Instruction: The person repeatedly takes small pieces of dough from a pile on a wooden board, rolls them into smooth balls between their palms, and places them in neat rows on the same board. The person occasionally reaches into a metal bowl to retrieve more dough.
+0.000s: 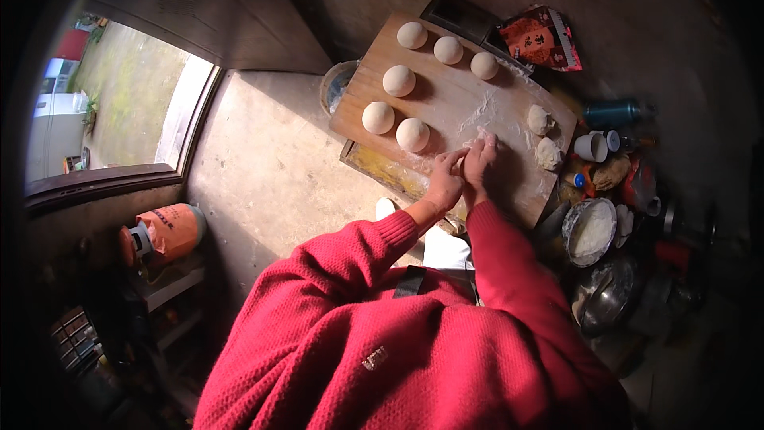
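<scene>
My left hand (446, 181) and my right hand (479, 161) meet over the near part of a floured wooden board (444, 92). The left fingertips touch the right hand near its thumb side. Flour whitens the right fingertips, which point away from me. Whether any dough lies under or between the hands is hidden. Just left of the hands sits a smooth round dough ball (412, 135), with another dough ball (378, 117) beside it. Several more, such as one dough ball (399, 80), stand farther up the board. Two rough dough lumps (541, 120) (548, 154) rest along its right side.
Right of the board are a white cup (591, 147), a teal bottle (612, 112), a bowl of flour (590, 233) and a dark metal bowl (607, 295). A red food packet (540, 39) lies beyond. At left, a gas cylinder (170, 230) stands near the open doorway (194, 113).
</scene>
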### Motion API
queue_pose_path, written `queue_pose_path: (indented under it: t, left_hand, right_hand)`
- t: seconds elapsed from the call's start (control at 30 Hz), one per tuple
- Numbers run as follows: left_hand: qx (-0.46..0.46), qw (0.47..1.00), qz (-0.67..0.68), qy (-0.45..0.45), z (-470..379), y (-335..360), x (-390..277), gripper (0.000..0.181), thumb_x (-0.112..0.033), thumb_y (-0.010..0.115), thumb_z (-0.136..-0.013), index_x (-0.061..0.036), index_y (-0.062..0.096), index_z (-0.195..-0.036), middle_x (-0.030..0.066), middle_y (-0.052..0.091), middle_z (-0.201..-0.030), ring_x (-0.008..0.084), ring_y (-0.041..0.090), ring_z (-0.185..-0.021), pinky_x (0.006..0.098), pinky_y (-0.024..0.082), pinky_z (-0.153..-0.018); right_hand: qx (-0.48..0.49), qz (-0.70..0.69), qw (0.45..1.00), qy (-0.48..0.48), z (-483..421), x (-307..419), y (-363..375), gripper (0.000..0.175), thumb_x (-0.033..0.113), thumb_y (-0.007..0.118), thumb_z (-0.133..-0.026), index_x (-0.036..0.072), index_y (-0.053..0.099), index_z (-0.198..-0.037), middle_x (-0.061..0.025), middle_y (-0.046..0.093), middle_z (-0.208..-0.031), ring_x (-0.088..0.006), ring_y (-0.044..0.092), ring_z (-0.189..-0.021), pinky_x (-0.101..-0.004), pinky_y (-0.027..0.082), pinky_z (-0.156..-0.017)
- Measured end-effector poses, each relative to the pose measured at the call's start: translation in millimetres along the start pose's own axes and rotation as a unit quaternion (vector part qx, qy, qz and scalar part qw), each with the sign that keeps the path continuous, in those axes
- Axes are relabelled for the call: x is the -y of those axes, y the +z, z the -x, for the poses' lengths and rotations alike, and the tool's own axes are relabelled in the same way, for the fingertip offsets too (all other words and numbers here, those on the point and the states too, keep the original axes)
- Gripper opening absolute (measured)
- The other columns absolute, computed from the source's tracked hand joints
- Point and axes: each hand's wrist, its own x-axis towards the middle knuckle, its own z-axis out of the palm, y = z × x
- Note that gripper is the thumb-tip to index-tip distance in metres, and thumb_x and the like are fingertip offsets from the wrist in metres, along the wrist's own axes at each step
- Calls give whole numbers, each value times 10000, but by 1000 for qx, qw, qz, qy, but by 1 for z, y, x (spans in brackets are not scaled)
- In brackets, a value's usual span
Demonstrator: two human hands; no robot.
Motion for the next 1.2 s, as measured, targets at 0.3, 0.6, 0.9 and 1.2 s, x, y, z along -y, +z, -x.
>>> queue_pose_path:
  t: [0.3,0.6,0.9,1.2]
  left_hand:
    - [37,963,228,-137,-33,-4,-7,670,147,517,-750,-62,504,-1386,86,613,-1040,186,610,-915,246,495,-727]
    - [-21,956,235,-175,-8,-16,-15,686,158,477,-714,-47,514,-1367,162,512,-1297,297,546,-1149,364,492,-932]
    - [45,998,0,33,-4,2,4,515,173,510,-748,16,630,-1224,136,555,-1263,222,598,-1016,296,518,-812]
    - [30,925,317,-206,-24,-5,-1,758,170,532,-742,-22,389,-1461,122,620,-1109,220,624,-948,280,523,-763]
  right_hand:
    - [-8,-206,953,220,-67,-7,10,268,213,474,-933,77,613,-1117,-103,631,-722,-270,583,-601,-406,480,-596]
    - [-2,222,975,28,-30,24,22,286,228,409,-961,77,589,-1122,-226,666,-984,-405,635,-908,-471,504,-786]
    - [-34,-135,989,58,-5,-12,-9,271,153,446,-955,3,623,-1095,-115,644,-910,-192,614,-792,-329,498,-692]
    - [68,66,989,112,-59,4,21,239,193,475,-927,36,622,-1033,-156,677,-824,-266,644,-715,-373,500,-619]
